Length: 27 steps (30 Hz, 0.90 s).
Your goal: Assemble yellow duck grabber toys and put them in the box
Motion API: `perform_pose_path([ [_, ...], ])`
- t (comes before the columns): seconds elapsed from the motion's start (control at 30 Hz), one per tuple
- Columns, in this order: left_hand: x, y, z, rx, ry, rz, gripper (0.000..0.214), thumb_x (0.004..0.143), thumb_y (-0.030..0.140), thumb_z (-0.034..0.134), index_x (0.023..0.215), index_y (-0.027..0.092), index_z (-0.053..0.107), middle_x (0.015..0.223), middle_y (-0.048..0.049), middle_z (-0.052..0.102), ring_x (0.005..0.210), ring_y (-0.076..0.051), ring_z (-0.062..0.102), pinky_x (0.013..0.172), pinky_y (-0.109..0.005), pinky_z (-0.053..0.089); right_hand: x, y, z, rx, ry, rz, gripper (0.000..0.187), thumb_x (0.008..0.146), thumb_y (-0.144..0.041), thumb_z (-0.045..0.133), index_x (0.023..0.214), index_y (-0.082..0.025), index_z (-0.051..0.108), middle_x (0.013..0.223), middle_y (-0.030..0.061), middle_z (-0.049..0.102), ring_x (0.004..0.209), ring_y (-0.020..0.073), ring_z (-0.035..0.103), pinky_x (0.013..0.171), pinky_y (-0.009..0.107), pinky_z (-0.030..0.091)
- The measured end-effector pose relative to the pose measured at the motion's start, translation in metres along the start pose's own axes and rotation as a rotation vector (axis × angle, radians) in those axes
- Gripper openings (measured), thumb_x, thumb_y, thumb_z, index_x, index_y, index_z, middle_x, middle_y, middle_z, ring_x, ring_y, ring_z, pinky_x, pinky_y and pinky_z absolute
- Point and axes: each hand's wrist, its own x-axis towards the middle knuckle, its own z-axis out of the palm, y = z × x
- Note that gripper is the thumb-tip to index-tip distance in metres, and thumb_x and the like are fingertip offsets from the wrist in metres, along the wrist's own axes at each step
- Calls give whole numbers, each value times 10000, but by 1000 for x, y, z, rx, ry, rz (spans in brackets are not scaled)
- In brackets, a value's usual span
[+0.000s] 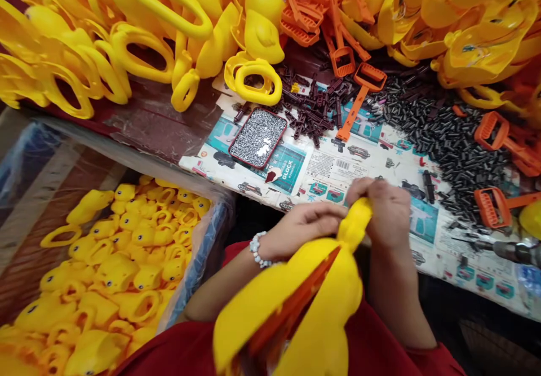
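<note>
Fingers of the R hand [386, 212] are curled tight, fist-like, on one side of the narrow end of a yellow shell [323, 314]; those of the L hand [313, 224] are bent close against the other side, thumb hidden, so can't tell the exact grip there. Shell is just in front of the torso, wide end toward the wearer, halves meeting near the fingers & spread apart below, w/ an orange piece [287, 302] in the gap.

Step in hand is prob. pressing the halves together from the narrow end. To do it well: line up the seam there 1st, squeeze evenly w/ both hands, then work down, & check the orange pc isn't caught crooked btwn the edges.

Red clothing [376, 334] lies behind the shell. L of the lap, a bin [203, 260] w/ bluish sides holds yellow duck parts [116, 271]. Ahead, printed card [333, 164] covers part of a dark red table [156, 125]. On the card: a tray [245, 160] of tiny silvery bits, prob. screws; a power driver [515, 252] at far R; black pegs [456, 139], maroon clips [321, 105] & loose orange handles [357, 108]. Farther back, yellow shells [486, 54] are heaped across the table. Room beyond: hidden by the heaps.
</note>
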Motion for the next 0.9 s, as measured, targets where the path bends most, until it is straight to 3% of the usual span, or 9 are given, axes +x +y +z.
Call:
perform_pose_path([
  [0.1, -15, 10, -24, 120, 213, 314, 520, 812, 614, 586, 1160, 230, 630, 1196, -76, 644, 1087, -252, 619, 928, -359, 510, 10, 10, -37, -297, 298, 69, 712, 894, -764, 316, 671, -123, 532, 547, 57, 463, 398, 110, 401, 374, 225, 261],
  [0.17, -26, 18, -38, 353, 201, 464, 683, 770, 667, 595, 1340, 308, 485, 1452, -48, 440, 1298, -303, 460, 1036, -420, 447, 14, 17, -59, -462, 366, 86, 716, 858, -789, 342, 707, -121, 551, 606, 76, 497, 462, 129, 439, 423, 243, 297],
  [0.23, -34, 24, -42, 687, 186, 495, 847, 736, 586, 693, 1450, 347, 305, 1568, -30, 226, 1413, -321, 279, 1131, -458, 334, 13, 19, -68, -602, 326, 93, 646, 886, -718, 382, 737, -121, 579, 645, 78, 518, 533, 145, 453, 502, 261, 310],
  [0.33, -38, 23, -31, 1090, 286, 443, 893, 760, 438, 728, 1484, 290, 227, 1535, -95, 282, 1397, -320, 293, 1167, -491, 243, 5, 8, -50, -849, 315, 2, 505, 935, -589, 415, 847, -130, 608, 786, 89, 568, 732, 208, 512, 681, 326, 360],
  [0.4, -40, 20, -20, 1214, 363, 433, 872, 771, 430, 713, 1479, 250, 238, 1478, -122, 363, 1345, -317, 360, 1154, -494, 261, -2, -6, -25, -914, 190, -219, 471, 927, -571, 459, 1011, -126, 589, 999, 108, 572, 955, 253, 517, 843, 378, 381],
  [0.47, -43, 20, -12, 1276, 394, 421, 863, 779, 396, 700, 1480, 221, 229, 1452, -131, 386, 1321, -308, 378, 1144, -482, 287, -8, -20, -2, -889, -183, -498, 523, 923, -572, 484, 1194, -125, 514, 1218, 121, 497, 1118, 278, 467, 945, 415, 369],
  [0.57, -50, 26, -13, 1332, 266, 404, 838, 790, 256, 642, 1491, 189, 187, 1475, -140, 347, 1367, -305, 314, 1161, -483, 270, -10, -31, 16, -947, -455, -596, 592, 917, -568, 519, 1324, -151, 415, 1334, 118, 415, 1154, 298, 444, 961, 460, 343],
  [0.67, -51, 34, -22, 1326, 186, 413, 785, 797, 166, 589, 1482, 202, 207, 1480, -138, 346, 1379, -292, 319, 1161, -484, 281, -7, -28, 14, -838, -417, -588, 684, 881, -632, 540, 1315, -121, 405, 1292, 101, 456, 1141, 253, 463, 960, 392, 355],
  [0.9, -28, 21, -30, 1112, 435, 566, 493, 755, 161, 677, 1219, 211, 516, 1214, -89, 552, 1116, -218, 570, 984, -366, 489, -10, -26, 13, -809, -331, -479, 698, 849, -640, 535, 1303, -121, 431, 1254, 63, 488, 1108, 219, 487, 947, 336, 361],
])
